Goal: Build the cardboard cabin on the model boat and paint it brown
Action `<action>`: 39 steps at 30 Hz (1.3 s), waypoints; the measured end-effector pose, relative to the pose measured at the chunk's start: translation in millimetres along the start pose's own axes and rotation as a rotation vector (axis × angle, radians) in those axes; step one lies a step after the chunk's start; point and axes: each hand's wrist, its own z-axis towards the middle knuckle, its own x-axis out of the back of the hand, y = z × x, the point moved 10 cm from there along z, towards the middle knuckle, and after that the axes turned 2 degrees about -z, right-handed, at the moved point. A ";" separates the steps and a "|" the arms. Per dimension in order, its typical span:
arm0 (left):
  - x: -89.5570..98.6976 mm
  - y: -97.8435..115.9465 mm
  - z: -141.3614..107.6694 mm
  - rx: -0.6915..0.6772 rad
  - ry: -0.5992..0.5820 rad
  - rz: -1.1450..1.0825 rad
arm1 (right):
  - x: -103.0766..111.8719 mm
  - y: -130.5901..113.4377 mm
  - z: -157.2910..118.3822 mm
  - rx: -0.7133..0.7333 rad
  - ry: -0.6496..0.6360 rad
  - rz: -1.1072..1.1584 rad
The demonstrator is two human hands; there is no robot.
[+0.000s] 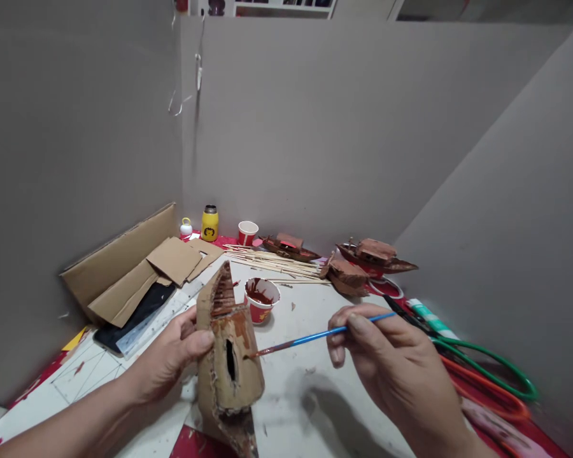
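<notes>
My left hand (181, 346) grips the side of a cardboard model boat (239, 388), tilted up with its pointed end away from me. The boat's curved roof has a dark slit in it, and reddish-brown paint covers the far part of the roof and the inside of the hull. Between the fingers of my right hand (382, 362) is a thin blue paintbrush (315, 335), its brown-stained tip at the roof beside the slit. Just beyond the boat stands a paper cup (262, 305) with brown paint inside and streaks on its wall.
Brown model boats (377, 254) stand at the back right, beside thin wooden sticks (272, 259). Cardboard pieces (128, 273) and a dark phone (138, 318) lie left. A yellow bottle (210, 224) and another cup (247, 234) stand behind. Green-handled scissors (496, 369) lie right.
</notes>
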 end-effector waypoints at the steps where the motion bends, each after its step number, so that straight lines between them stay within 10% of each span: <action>1: 2.5 -2.6 0.3 0.022 0.012 -0.060 | 4.7 1.7 2.7 -0.005 0.016 -0.005; 7: 17.6 -19.1 0.3 0.188 0.176 -0.379 | 40.4 -15.7 21.2 0.157 0.248 -0.317; 11: 12.8 -16.8 -0.1 0.221 0.213 -0.477 | 13.3 -10.4 41.6 0.217 0.053 -0.728; 20: 16.1 -22.3 1.2 0.244 0.218 -0.446 | -31.7 41.7 69.7 0.161 -0.267 -0.798; 39: 13.5 -26.4 1.8 0.283 0.211 -0.467 | 31.4 -37.1 23.0 0.286 0.265 -0.386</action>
